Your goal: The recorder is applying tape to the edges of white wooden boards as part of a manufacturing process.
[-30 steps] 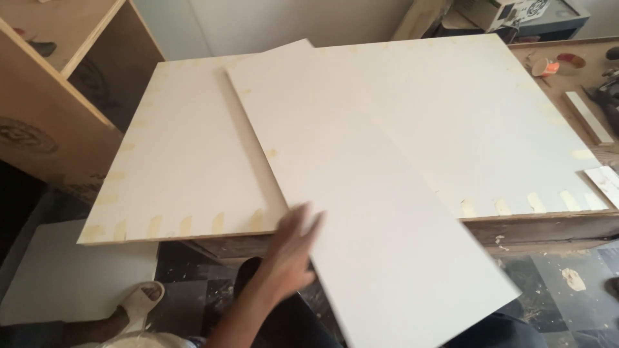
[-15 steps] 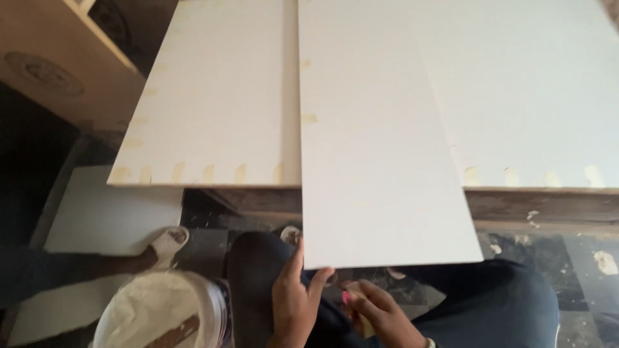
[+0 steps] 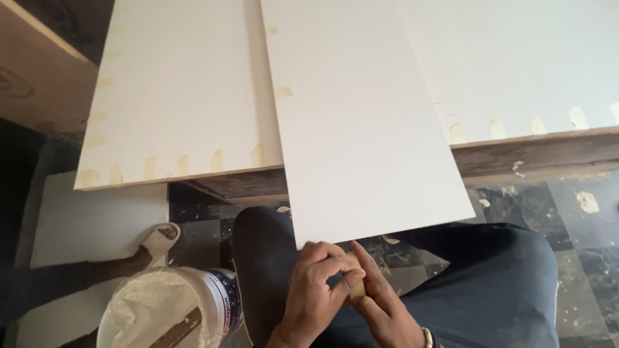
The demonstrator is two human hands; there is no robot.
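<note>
Where the left hand (image 3: 316, 290) earlier lay flat on the board (image 3: 361, 122), both hands now meet at six o'clock. Left hand and right hand (image 3: 380, 299) pinch a small tan piece (image 3: 353, 277).

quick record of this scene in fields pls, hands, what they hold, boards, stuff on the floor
left hand: left hand, fingers curled onto a small tan piece
right hand: right hand, pinching the same piece from the other side
top board: narrow white board, lying on the others, near end overhanging above the lap
under it: wide white boards with tan filler patches along the edges
support: wooden bench
floor: white bucket of pale paste with a stick in it; sandalled foot
</note>
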